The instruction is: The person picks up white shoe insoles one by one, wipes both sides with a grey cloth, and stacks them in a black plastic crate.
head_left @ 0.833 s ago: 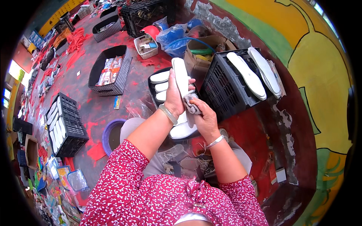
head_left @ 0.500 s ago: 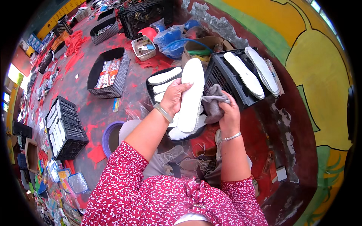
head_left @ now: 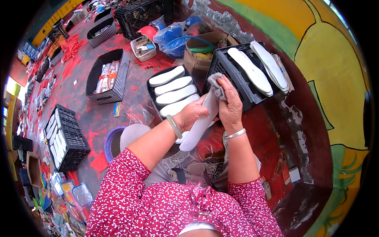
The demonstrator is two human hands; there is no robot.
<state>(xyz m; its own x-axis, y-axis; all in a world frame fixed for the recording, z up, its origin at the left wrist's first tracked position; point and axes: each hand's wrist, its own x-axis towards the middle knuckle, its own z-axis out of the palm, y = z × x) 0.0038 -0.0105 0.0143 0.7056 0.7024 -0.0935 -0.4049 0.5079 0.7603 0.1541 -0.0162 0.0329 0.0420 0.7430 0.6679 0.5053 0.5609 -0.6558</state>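
A white shoe insole (head_left: 196, 133) hangs tilted in front of me, gripped along its middle by my left hand (head_left: 192, 114). My right hand (head_left: 230, 103) is closed on a grey cloth (head_left: 217, 85) and presses it against the insole's upper end. Just beyond, a dark basket (head_left: 151, 93) carries several white insoles (head_left: 174, 85) side by side. To the right, more white insoles (head_left: 250, 71) lie on an upturned black crate (head_left: 219, 67). Part of the held insole is hidden behind my fingers.
A purple basin (head_left: 111, 143) stands left of my knee. Farther left are a black crate of insoles (head_left: 79, 136) and a patterned basket with packets (head_left: 123, 79). A cardboard box (head_left: 193, 63) and blue plastic bags (head_left: 173, 37) sit ahead, by the painted wall (head_left: 331, 79).
The insole has turned from face-up to a slanted, edge-on angle. My right hand has brought the cloth up and left onto its upper end. The surroundings have shifted slightly left in view.
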